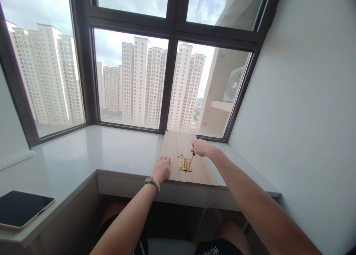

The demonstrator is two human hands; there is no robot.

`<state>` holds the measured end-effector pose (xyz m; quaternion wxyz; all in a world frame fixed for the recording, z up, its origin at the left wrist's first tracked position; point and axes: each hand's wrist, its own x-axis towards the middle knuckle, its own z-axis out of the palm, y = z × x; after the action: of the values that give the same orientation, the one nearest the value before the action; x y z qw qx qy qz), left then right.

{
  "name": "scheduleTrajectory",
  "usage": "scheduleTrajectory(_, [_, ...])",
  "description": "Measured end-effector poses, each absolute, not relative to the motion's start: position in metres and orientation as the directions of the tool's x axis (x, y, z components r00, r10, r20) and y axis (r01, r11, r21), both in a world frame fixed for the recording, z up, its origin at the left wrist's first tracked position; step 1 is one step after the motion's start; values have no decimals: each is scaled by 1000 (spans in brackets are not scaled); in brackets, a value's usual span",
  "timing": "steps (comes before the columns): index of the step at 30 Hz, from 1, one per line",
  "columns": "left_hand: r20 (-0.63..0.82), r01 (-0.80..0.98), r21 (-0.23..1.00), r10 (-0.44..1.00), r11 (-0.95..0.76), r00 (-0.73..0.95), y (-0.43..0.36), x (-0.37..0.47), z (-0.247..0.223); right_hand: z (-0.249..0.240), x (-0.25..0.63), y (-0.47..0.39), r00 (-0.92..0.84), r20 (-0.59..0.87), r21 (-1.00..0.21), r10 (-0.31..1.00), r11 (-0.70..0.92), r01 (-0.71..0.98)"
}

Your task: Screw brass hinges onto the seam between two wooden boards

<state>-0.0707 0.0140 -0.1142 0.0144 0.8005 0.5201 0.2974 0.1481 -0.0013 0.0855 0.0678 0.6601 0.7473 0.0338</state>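
Left of the hinge [185,164], my left hand [162,167] rests loosely on the left board [171,146], probably steadying it. The hinge spans onto the right board [201,173]; right of it, my right hand [202,147] grips a screwdriver [193,157], apparently slanted to reach the plate.

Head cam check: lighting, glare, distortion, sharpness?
Head view: daylight from the dark-brown-framed glass window, sky near white in places; head view: pale reflections on the glossy white sill, deep shade beneath; head view: wide-angle look, outer uprights leaning; head view: gold metal hinge too small for fine detail.
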Motion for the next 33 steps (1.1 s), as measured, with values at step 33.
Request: scheduleTrajectory(33, [460,831,321,842,-455,283,13,-71,-113,78,156,4,-105,-25,94,994,107,990])
